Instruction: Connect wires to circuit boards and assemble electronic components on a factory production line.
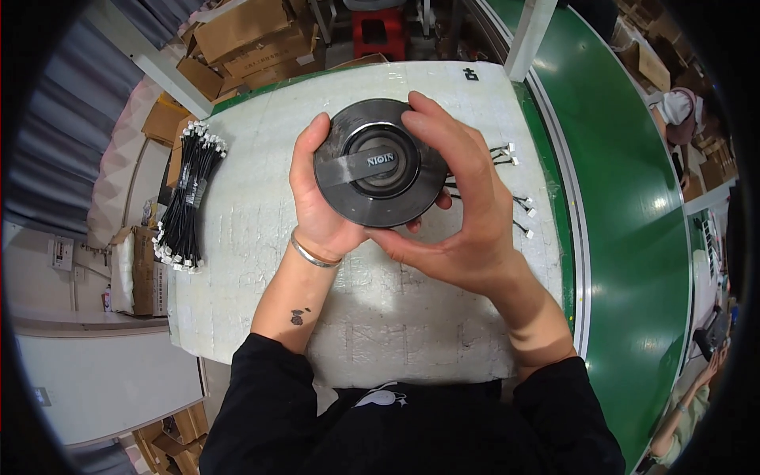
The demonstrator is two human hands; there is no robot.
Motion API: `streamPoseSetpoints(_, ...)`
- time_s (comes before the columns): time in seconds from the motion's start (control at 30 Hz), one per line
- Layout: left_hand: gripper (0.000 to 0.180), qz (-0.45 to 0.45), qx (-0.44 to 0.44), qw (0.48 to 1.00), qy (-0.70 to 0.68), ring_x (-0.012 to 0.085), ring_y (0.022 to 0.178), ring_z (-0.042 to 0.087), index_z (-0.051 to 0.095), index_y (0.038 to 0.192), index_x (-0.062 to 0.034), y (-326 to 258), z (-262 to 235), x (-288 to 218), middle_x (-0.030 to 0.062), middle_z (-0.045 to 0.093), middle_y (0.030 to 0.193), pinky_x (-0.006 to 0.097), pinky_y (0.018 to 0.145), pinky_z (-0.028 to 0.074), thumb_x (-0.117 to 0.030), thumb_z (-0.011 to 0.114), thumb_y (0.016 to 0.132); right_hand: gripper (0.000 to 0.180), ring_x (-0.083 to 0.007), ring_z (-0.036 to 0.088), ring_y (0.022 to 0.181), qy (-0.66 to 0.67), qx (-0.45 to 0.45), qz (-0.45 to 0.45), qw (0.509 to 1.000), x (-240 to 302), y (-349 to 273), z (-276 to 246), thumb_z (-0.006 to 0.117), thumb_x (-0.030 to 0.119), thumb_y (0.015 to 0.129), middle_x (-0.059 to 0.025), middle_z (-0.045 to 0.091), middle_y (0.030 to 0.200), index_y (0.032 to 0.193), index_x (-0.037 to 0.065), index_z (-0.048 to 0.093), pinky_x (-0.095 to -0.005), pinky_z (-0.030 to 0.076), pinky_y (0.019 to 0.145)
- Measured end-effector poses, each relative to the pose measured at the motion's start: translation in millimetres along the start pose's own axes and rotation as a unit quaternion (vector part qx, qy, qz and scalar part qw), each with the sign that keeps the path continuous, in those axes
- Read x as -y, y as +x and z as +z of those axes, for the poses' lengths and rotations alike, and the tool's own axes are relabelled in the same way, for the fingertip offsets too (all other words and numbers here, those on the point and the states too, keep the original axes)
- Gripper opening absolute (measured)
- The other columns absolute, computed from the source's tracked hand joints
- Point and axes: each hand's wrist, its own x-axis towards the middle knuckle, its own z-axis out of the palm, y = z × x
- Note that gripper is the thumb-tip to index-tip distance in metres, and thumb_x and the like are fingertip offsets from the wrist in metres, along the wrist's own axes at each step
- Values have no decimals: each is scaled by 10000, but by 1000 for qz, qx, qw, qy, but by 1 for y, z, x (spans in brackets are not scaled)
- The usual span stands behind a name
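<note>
Above the table, both my hands hold a round black device [348,202], with a shiny ring, a dark recessed centre and a short printed strap across it. My left hand [319,212] supports it from the left and below, the thumb lying along its rim. On the other side, my right hand [480,207] curls around the right edge, with fingers at the top and the thumb at the bottom. Thin black wires with white connectors [522,207] show beyond my right hand; whether they join the device is hidden. What the fingertips underneath touch is mostly hidden too.
A taped bundle of black cables with white plugs [192,194] lies on the left of the white-covered table [253,285]. Alongside on the right runs a green conveyor belt [633,237]. Cardboard boxes [253,39] and a red stool [378,33] stand beyond. Other people are at the far right.
</note>
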Motion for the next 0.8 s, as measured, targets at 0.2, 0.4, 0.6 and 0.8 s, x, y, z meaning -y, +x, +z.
streamPoseSetpoints(0.2,703,-106,2,982,-158,372,1034,582,494,1263,-55,5,-6,4,208,572,1189,487,832,506,-624,360,873,807,-187,619,953,172,25,246,954,-16,-1,-6,814,145,592,-157,574,1102,1302,94,434,-280,527,741)
streamPoseSetpoints(0.4,709,-130,4,965,-228,330,1104,523,479,1273,-38,4,-17,13,187,519,1251,409,927,462,-613,408,864,878,-206,576,1076,217,59,340,913,-18,-2,-6,801,67,594,-195,514,1254,1363,108,378,-306,470,925)
streamPoseSetpoints(0.6,701,-125,-13,968,-218,324,1074,531,488,1274,-56,1,-9,12,181,526,1248,412,869,471,-617,414,860,833,-252,643,929,148,25,248,957,-23,-7,0,806,207,581,-211,590,1075,1310,92,420,-315,528,784)
streamPoseSetpoints(0.8,695,-119,-47,972,-199,313,1062,530,498,1272,-75,2,-4,15,167,538,1239,393,823,469,-626,411,857,893,-208,569,1091,146,70,281,946,-16,-4,-10,805,91,590,-202,503,1262,1370,113,372,-296,459,923)
